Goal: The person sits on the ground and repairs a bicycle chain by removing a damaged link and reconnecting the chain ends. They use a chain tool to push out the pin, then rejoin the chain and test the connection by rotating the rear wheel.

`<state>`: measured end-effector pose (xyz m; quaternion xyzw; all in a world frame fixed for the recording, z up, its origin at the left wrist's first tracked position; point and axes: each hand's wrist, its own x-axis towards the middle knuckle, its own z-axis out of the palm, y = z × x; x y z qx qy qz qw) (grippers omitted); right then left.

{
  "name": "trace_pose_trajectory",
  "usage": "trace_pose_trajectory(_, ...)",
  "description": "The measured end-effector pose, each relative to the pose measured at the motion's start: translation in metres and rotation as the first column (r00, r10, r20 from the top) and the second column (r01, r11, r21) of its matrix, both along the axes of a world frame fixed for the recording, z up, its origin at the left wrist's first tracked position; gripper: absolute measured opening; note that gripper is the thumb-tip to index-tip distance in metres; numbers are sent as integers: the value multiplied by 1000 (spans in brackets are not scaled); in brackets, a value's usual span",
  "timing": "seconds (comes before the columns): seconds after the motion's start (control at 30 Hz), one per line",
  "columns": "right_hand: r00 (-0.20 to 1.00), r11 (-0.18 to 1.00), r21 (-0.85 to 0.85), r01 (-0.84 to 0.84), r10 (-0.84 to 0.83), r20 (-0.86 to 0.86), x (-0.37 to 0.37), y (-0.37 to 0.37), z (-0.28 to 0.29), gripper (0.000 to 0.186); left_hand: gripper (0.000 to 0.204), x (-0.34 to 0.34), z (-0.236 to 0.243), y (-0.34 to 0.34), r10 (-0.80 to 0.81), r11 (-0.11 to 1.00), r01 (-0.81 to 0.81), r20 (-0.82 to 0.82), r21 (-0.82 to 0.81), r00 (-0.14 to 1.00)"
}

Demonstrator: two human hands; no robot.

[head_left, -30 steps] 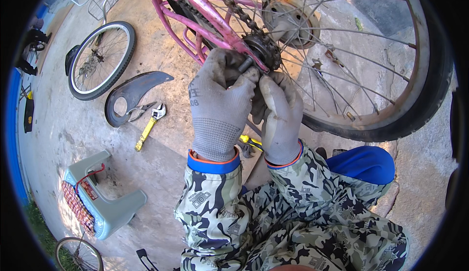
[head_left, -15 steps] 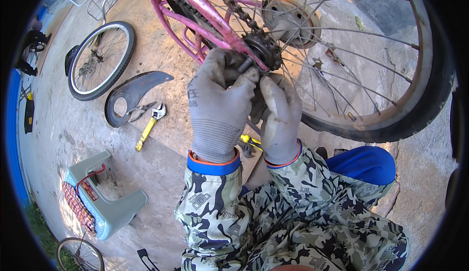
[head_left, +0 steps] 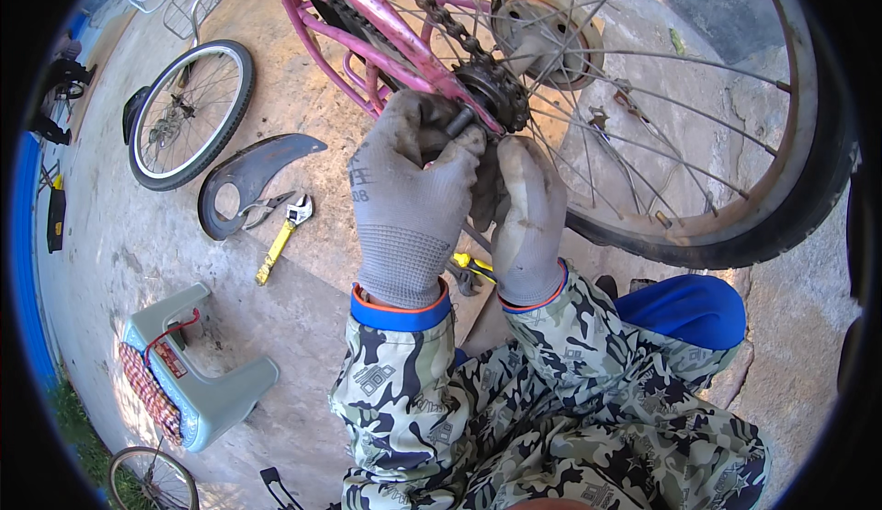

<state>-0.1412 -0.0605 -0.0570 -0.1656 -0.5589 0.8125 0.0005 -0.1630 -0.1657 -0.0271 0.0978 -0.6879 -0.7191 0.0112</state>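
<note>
Both my hands wear grey work gloves and are close together at the rear hub of a pink bicycle frame (head_left: pixel 404 46). My left hand (head_left: pixel 409 188) is closed, thumb and forefinger around a short dark cylindrical metal piece (head_left: pixel 460 123) that sticks out beside the frame end. Just right of it, my right hand (head_left: pixel 531 202) has its fingers bent in a pinch below the sprocket (head_left: pixel 493 95); what they hold is hidden. The chain (head_left: pixel 432 5) runs up from the sprocket. To the right stands the spoked rear wheel (head_left: pixel 703 239).
An adjustable wrench (head_left: pixel 283 239), pliers (head_left: pixel 265 207) and a dark curved guard (head_left: pixel 262 163) lie on the concrete at left. A yellow-handled tool (head_left: pixel 473 266) is below my hands. A loose wheel (head_left: pixel 191 113) and a pale plastic stool (head_left: pixel 197 363) are further left.
My right hand's fingers have shifted slightly at the hub. My left hand stays closed at the dark metal piece, almost unmoved.
</note>
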Motion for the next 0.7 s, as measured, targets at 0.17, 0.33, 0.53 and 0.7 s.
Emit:
trace_pose_trajectory(0.17,998,999,-39,28,-30,-54,0,-2,-4,23,23,-1,-2,0,3,999,-5,-56,-35,998)
trace_pose_trajectory(0.33,1000,999,-36,-12,12,-12,-2,2,-1,24,24,0,-3,0,6,998,-9,-43,-61,999)
trace_pose_trajectory(0.53,998,999,3,-52,52,32,-1,3,3,27,24,0,-2,0,9,999,-12,-55,-47,998)
trace_pose_trajectory(0.7,997,997,5,71,-71,-1,-1,-4,2,23,23,0,1,-2,-4,997,2,-23,-76,1000)
